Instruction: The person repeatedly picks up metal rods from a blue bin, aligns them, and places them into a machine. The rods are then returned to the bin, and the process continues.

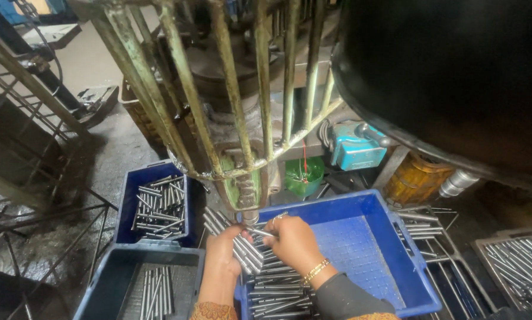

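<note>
The left hand [223, 249] grips a fanned bundle of short grey metal rods [236, 240] over the big blue plastic tray [366, 249]. The right hand [293, 242] pinches one thin rod [260, 232] at the bundle, its fingers narrow. Both forearms are cut off at the frame's bottom edge, and the hands hide part of the tray's rod pile [275, 287].

We see a grimy concrete floor [118, 148] carrying blue crates [157, 204] of steel rods, a green bucket [304, 176], a yellow drum [415, 178].

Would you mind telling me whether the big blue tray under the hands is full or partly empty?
Partly empty. The blue tray holds steel rods piled only at its left end; the right part shows bare ribbed floor.
</note>
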